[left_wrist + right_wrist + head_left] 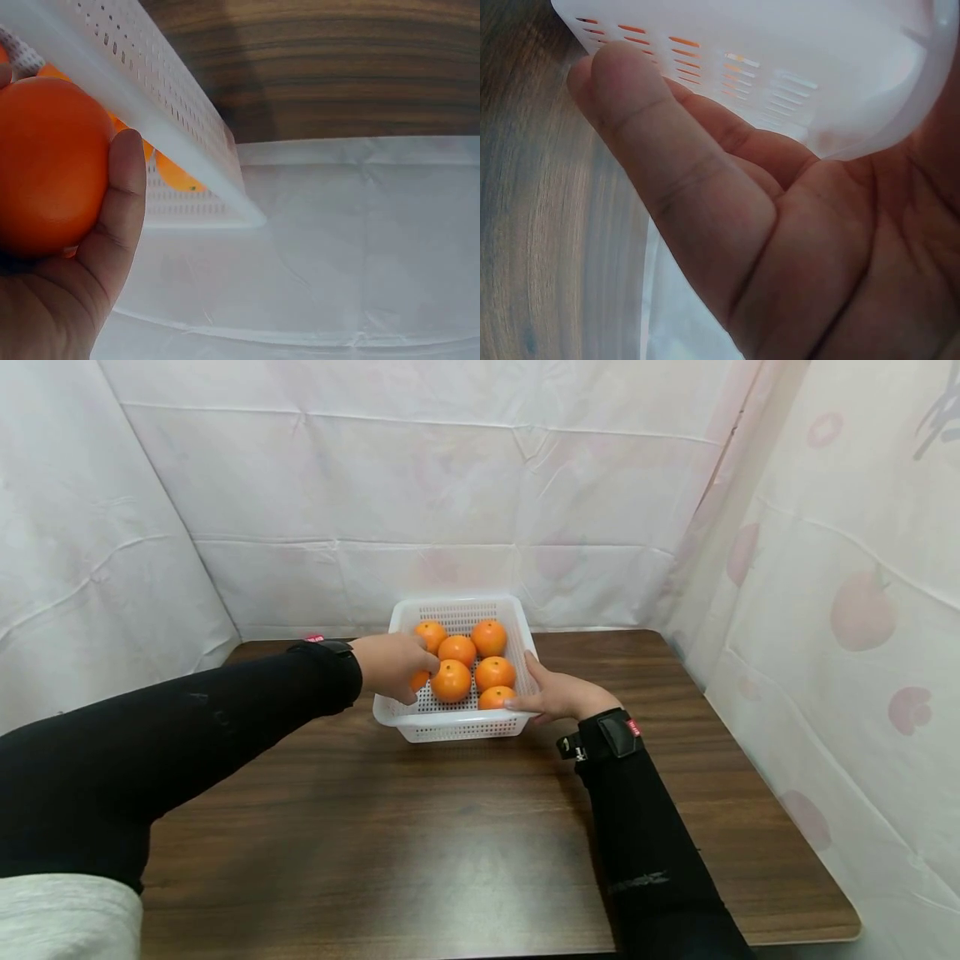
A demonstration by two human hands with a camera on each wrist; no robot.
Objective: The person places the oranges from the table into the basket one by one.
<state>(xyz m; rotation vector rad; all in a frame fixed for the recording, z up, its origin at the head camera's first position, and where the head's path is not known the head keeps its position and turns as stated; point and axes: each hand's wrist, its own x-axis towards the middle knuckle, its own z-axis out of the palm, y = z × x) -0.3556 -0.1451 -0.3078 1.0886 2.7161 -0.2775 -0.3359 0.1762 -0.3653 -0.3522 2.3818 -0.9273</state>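
A white perforated plastic basket (462,718) stands on the table with several oranges (452,682) inside. My left hand (392,667) reaches over the basket's left side and grips one orange (52,165). In the left wrist view the fingers curl round that fruit beside the basket wall (161,67). At the near right corner, my right hand (564,695) holds the basket by its rim, thumb over the edge. The right wrist view shows its fingers (682,165) against the outside of the slotted wall (780,45), where orange colour shows through the slots.
The brown wood-grain table (390,843) extends in front of the basket and to both sides. A pale sheet (420,485) hangs right behind the basket, and a printed sheet (847,652) lines the right side.
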